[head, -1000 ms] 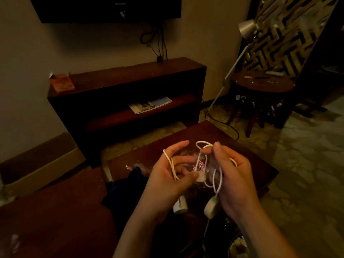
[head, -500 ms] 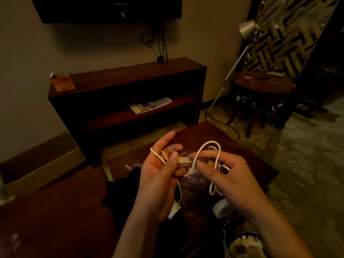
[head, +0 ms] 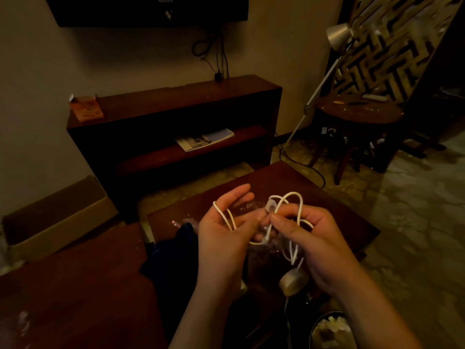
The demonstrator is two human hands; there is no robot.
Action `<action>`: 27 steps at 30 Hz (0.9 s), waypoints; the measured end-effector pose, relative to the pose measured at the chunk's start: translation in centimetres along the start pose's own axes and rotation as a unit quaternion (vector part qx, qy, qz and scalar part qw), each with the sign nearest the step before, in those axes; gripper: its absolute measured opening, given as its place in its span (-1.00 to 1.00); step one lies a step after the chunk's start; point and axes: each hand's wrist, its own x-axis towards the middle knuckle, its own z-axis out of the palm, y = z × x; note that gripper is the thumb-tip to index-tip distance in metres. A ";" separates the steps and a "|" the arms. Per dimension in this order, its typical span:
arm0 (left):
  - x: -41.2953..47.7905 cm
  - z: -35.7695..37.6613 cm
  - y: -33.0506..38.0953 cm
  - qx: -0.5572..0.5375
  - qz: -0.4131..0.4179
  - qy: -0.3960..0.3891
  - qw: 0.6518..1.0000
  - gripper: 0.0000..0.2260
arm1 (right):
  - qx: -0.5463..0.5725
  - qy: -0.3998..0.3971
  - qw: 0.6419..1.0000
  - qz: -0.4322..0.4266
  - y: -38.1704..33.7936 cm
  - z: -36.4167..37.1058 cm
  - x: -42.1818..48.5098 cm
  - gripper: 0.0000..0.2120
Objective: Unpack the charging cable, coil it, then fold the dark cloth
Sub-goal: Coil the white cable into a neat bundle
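A white charging cable (head: 289,197) hangs in loose loops between both hands above the dark wooden table (head: 334,205). My left hand (head: 226,238) has its fingers spread upward with a strand looped over the index finger and lying across the palm. My right hand (head: 307,235) pinches the cable near its middle, fingers curled round several loops. A round white puck end (head: 293,283) dangles below the right hand. The dark blue cloth (head: 173,253) lies crumpled on the table under my left forearm. Clear plastic wrapping (head: 249,207) glints behind the hands.
A low wooden shelf unit (head: 176,122) stands by the wall with a magazine (head: 205,139) on its shelf. A round side table (head: 359,112) and floor lamp (head: 339,36) stand at right. A bin (head: 329,328) sits at bottom right, a cardboard box (head: 57,217) at left.
My left hand has opened its fingers further and lifted. The right hand has drawn the loops up and rightward. The puck end has swung lower.
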 end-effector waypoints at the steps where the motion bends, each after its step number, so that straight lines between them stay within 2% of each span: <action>1: 0.0 -0.2 0.0 0.015 0.004 -0.010 1.000 -0.61 | -0.005 0.010 1.000 -0.002 0.0 0.0 0.0 -0.84; 5: 0.4 -0.7 -0.1 0.096 0.039 -0.048 0.993 -0.74 | -0.081 0.045 0.995 -0.030 0.0 0.4 0.0 -0.87; 8: 0.4 -0.9 -0.6 0.136 0.049 -0.092 0.985 -0.71 | -0.139 0.073 0.987 -0.025 0.6 0.6 0.3 -0.93; 13: 0.0 -0.6 -0.7 0.111 0.039 -0.131 0.984 -0.63 | -0.252 0.034 0.966 -0.043 1.0 1.1 0.5 -0.84; 17: 0.0 -0.1 -0.6 0.061 -0.007 -0.160 0.985 -0.62 | -0.327 0.031 0.943 -0.051 1.3 1.6 0.5 -0.84; 21: 0.0 0.3 -0.7 0.028 -0.002 -0.139 0.990 -0.70 | -0.331 -0.001 0.943 -0.025 1.4 2.2 0.4 -0.85; 25: -0.2 0.5 -0.8 0.090 0.060 -0.109 0.988 -0.76 | -0.342 -0.047 0.938 -0.039 1.2 2.2 0.4 -0.84; 27: -0.2 0.5 -0.6 0.044 0.042 -0.074 0.995 -0.76 | -0.303 -0.063 0.950 -0.026 0.9 2.0 0.2 -0.80</action>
